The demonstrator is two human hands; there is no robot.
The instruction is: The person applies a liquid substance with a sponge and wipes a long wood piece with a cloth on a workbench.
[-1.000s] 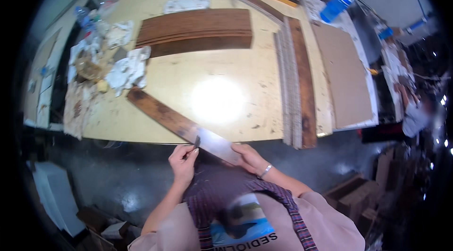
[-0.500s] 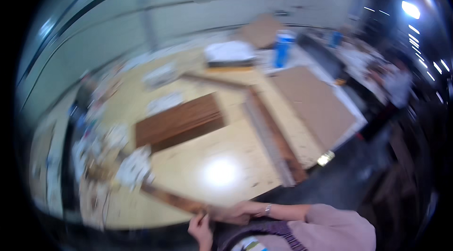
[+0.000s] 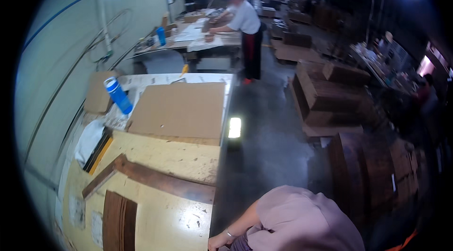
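Observation:
At the lower edge of the head view, my right hand (image 3: 219,241) is beside the front edge of the light yellow worktable (image 3: 172,225). A bracelet circles its wrist, and its fingers are mostly cut off by the picture's edge, so any grip is hidden. My left hand is out of the picture. On the table, a long brown wooden strip (image 3: 165,184) meets a shorter strip (image 3: 100,180) at a corner. Nearer, a stack of brown wooden boards (image 3: 119,220) lies flat.
A cardboard sheet (image 3: 181,109) covers the table's far part, near a blue bottle (image 3: 119,96). White cloth (image 3: 89,139) lies by a dark block at left. Beyond, a person (image 3: 247,24) works at another table. Stacked brown panels (image 3: 325,90) stand across the aisle floor (image 3: 264,142).
The view has swung to the right, bringing in the aisle and the other person. My left hand and the brown strip both hands were at have left the picture.

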